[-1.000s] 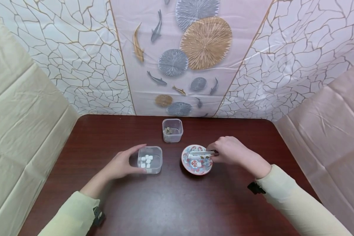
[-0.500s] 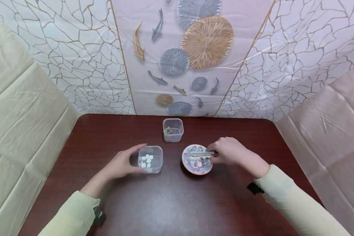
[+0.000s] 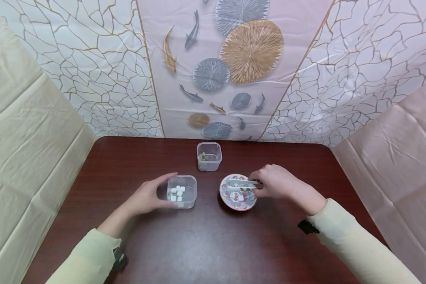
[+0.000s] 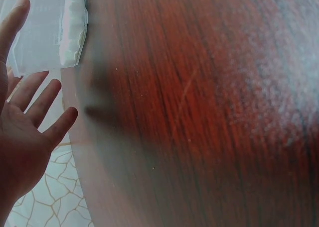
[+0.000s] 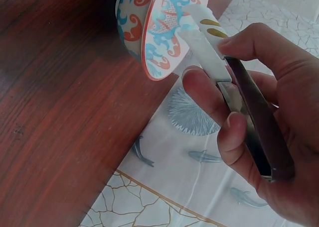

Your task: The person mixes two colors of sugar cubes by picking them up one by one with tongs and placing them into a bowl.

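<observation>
White-tipped tongs (image 3: 242, 184), pinched in the right hand (image 3: 275, 182), reached over the patterned bowl (image 3: 238, 192); the left hand (image 3: 145, 197), fingers straight, touched the cube container (image 3: 182, 191).

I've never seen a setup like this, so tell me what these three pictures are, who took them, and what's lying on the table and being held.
No machine here: a person wears three cameras, one on the head and one on each wrist. The head view looks down at a dark wooden table. The left hand rests against a clear tub of white cubes; its wrist view shows straight fingers. The right hand grips tongs over a patterned bowl holding white pieces; its wrist view shows that grip close up. A second clear tub stands farther back.
</observation>
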A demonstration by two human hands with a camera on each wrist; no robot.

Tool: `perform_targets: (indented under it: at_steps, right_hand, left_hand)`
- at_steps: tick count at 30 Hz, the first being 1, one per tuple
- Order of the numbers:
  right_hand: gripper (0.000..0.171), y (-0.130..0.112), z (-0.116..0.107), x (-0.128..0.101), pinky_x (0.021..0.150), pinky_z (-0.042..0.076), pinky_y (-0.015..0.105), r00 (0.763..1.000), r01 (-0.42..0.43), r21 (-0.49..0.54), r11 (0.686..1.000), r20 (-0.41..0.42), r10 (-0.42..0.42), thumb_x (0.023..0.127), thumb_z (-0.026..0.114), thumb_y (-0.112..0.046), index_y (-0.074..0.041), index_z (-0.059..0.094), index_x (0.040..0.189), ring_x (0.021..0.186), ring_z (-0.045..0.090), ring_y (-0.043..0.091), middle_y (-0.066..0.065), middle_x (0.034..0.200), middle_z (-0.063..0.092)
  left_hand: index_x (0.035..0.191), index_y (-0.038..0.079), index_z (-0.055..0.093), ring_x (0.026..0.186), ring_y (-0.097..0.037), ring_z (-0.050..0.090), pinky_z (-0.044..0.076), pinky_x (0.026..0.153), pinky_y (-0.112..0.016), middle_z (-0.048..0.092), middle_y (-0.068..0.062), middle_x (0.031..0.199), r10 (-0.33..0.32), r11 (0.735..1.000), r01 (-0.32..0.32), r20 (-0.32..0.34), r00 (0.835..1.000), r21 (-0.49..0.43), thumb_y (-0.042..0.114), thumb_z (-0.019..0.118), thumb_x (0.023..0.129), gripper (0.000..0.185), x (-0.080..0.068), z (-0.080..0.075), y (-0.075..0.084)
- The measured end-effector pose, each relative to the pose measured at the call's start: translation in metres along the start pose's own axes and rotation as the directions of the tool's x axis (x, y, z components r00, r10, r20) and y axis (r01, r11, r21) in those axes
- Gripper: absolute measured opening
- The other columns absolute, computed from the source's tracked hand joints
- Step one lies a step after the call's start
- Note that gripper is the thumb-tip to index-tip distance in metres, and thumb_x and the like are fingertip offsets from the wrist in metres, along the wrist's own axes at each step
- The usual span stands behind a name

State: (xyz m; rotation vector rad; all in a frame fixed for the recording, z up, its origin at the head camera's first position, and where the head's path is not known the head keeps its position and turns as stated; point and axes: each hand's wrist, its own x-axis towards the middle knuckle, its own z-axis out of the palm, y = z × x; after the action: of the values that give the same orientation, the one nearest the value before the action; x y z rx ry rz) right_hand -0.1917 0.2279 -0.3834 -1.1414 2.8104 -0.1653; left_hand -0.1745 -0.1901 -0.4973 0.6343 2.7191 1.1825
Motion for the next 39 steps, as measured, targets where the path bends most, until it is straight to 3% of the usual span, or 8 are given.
perform_targets:
  at_steps: [5,16,25,35,39]
  right_hand:
    - [0.018,-0.001,0.000,0.000,0.057,0.039,0.028,1.000,0.004,-0.020,1.000,0.004,-0.004,0.074,0.078,-0.013,-0.015,0.074,0.092,0.061,0.043,0.004,-0.016,0.064,0.048]
    - [0.024,-0.001,-0.006,0.002,0.053,0.034,0.026,0.997,0.005,-0.034,0.999,-0.076,-0.008,0.075,0.077,-0.012,-0.018,0.079,0.098,0.060,0.042,0.003,-0.016,0.067,0.052]
    - [0.026,-0.008,-0.016,0.011,0.054,0.042,0.030,0.996,-0.007,-0.027,1.000,-0.090,0.004,0.077,0.079,-0.015,-0.021,0.080,0.103,0.063,0.050,0.005,-0.017,0.074,0.062]
    - [0.026,-0.028,-0.027,0.035,0.052,0.038,0.028,0.992,0.063,-0.015,0.998,-0.113,-0.064,0.078,0.076,-0.012,-0.021,0.079,0.102,0.060,0.047,0.004,-0.018,0.072,0.058]
    - [0.028,-0.039,-0.028,0.045,0.052,0.037,0.027,0.987,0.112,-0.004,0.994,-0.119,-0.112,0.078,0.074,-0.012,-0.021,0.079,0.103,0.060,0.045,0.003,-0.016,0.077,0.064]
  left_hand:
    - [0.160,0.019,0.051,0.130,-0.032,0.063,0.051,0.109,-0.059,0.067,-0.011,0.143,0.002,1.000,-0.002,0.002,1.000,-0.001,0.045,0.098,0.076,0.099,0.000,0.000,0.000]
    - [0.160,0.019,0.051,0.130,-0.032,0.063,0.050,0.109,-0.058,0.067,-0.010,0.143,-0.001,1.000,0.002,0.006,1.000,-0.002,0.045,0.098,0.076,0.099,0.000,-0.001,0.000]
    - [0.160,0.019,0.051,0.132,-0.033,0.062,0.049,0.110,-0.059,0.066,-0.012,0.145,-0.004,1.000,0.004,0.007,1.000,-0.007,0.042,0.098,0.077,0.099,0.000,-0.001,0.001]
    - [0.160,0.019,0.051,0.133,-0.032,0.062,0.049,0.111,-0.058,0.066,-0.010,0.145,-0.006,1.000,0.006,0.006,1.000,-0.006,0.041,0.098,0.076,0.099,0.001,-0.001,-0.001]
    - [0.160,0.019,0.051,0.133,-0.032,0.062,0.049,0.111,-0.058,0.066,-0.010,0.145,-0.001,1.000,0.001,0.004,1.000,-0.008,0.041,0.098,0.076,0.099,0.000,-0.001,-0.001]
